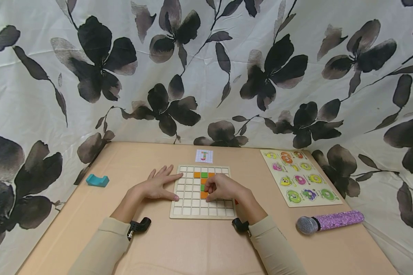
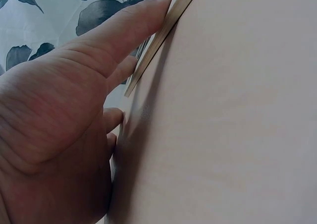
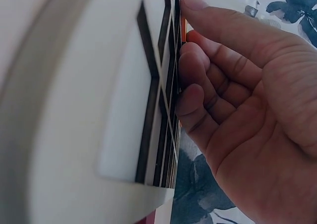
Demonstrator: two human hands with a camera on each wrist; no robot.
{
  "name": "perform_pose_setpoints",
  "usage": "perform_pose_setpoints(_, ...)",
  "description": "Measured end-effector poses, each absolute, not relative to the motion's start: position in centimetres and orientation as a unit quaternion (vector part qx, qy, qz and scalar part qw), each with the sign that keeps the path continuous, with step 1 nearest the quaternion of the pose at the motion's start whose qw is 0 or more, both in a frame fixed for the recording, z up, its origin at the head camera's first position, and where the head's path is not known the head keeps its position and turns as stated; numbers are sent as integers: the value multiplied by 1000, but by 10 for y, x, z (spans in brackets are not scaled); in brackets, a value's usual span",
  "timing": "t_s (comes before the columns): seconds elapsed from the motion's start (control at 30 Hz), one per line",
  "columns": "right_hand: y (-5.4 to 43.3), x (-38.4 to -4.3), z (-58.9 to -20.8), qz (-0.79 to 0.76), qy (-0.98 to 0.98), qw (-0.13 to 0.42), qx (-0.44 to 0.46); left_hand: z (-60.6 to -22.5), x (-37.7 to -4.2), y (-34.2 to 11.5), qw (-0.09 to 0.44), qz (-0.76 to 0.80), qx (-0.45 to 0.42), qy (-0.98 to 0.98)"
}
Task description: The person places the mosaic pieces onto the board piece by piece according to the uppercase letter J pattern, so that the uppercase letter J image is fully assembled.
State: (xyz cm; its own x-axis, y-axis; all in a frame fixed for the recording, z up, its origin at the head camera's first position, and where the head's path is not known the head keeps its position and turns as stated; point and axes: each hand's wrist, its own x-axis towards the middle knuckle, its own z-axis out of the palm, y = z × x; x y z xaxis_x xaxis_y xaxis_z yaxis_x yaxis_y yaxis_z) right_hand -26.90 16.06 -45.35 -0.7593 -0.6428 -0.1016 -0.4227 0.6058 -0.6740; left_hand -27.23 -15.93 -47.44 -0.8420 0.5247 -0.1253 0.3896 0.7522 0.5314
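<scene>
A pale square grid board [image 1: 187,211] lies on the table, with several orange tiles [image 1: 197,175] and green tiles [image 1: 204,175] set in its cells. My left hand [image 1: 154,186] is spread at the board's left side, thumb and index fingertip on its edge. In the left wrist view the thumb [image 2: 126,33] reaches along the wooden rim. Over the board's right half is my right hand [image 1: 225,188], fingers curled, thumb and index tips at the column of coloured tiles. An orange edge shows beside its thumb [image 3: 223,23]; I cannot tell whether a tile is pinched.
A small card with a coloured J on a grid [image 1: 204,156] lies behind the board. To the right are a fruit-picture sheet [image 1: 313,187] and a purple glittery microphone [image 1: 340,220]. A teal curved block [image 1: 97,180] sits at the left. Behind the table hangs a floral cloth [image 1: 223,95].
</scene>
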Motion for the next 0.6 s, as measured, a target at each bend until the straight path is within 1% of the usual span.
perform_pose_setpoints(0.2, 162, -269, -452, -334, 877, 165, -305, -475, -273, -159, 134, 252, 249, 925)
perform_pose_setpoints(0.37, 163, -269, -449, -333, 878, 141, -313, -475, -273, -160, 132, 253, 250, 925)
perform_pose_setpoints(0.6, 169, -269, -442, -357, 877, 129, -293, -476, -272, -160, 130, 254, 252, 925)
